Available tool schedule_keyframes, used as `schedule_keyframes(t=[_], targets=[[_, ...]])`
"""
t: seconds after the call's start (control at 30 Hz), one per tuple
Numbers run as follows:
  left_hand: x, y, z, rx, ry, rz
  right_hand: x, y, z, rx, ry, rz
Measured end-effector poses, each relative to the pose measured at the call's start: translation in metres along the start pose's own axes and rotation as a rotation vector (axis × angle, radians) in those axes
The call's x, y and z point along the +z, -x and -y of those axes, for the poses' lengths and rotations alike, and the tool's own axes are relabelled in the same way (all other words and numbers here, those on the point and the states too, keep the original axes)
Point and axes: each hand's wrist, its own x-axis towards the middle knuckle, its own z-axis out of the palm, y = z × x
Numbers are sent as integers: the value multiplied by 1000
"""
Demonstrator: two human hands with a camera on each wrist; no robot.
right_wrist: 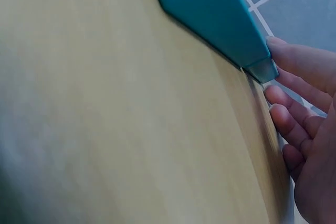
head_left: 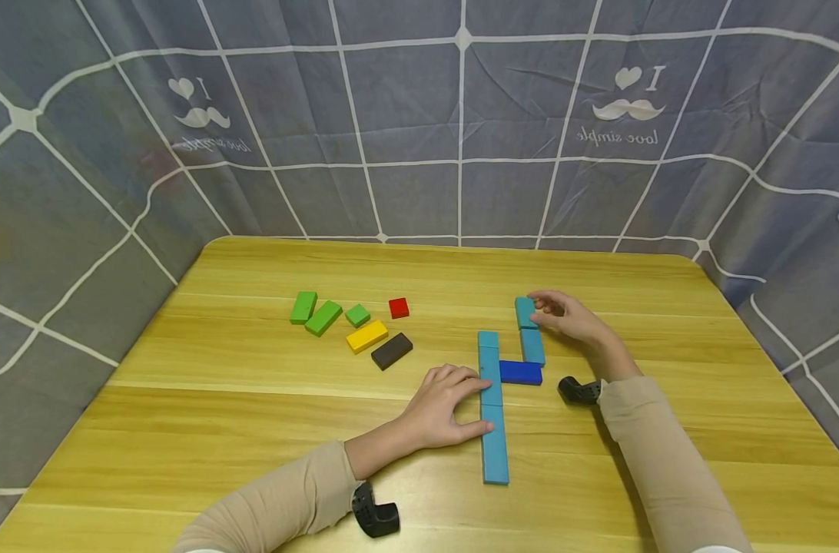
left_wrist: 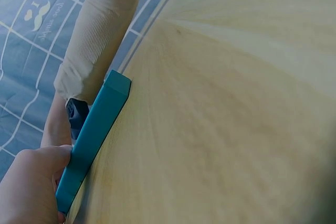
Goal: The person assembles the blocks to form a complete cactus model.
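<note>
Several light blue blocks lie end to end in a column (head_left: 495, 453). My left hand (head_left: 442, 411) rests at its left side, with spread thumb and forefinger touching it. In the left wrist view the thumb lies against a light blue block (left_wrist: 94, 140). A dark blue block (head_left: 521, 372) sticks out to the right from the column. Above its right end stands a light blue block (head_left: 532, 346), with another light blue block (head_left: 525, 312) beyond it. My right hand (head_left: 575, 319) pinches this far block at its outer end and right side.
To the left lie green blocks (head_left: 323, 317), a small green block (head_left: 357, 315), a yellow block (head_left: 367, 336), a black block (head_left: 392, 351) and a red square block (head_left: 399, 308). A grey checked curtain (head_left: 419, 107) surrounds the wooden table (head_left: 288, 430).
</note>
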Motion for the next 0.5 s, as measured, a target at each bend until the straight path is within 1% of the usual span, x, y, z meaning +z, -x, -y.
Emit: schedule_keyframes(t=[0.1, 0.17, 0.3, 0.4, 0.5], targets=[[0, 0, 0, 1, 0, -2, 0, 0, 0, 25, 4, 10], [0, 0, 0, 1, 0, -2, -1, -1, -2, 24, 3, 12], [0, 0, 0, 0, -2, 0, 0, 6, 15, 20, -8, 20], [-1, 0, 0, -2, -3, 2, 0, 8, 20, 24, -18, 20], [0, 0, 0, -4, -1, 4, -1, 4, 7, 29, -26, 14]])
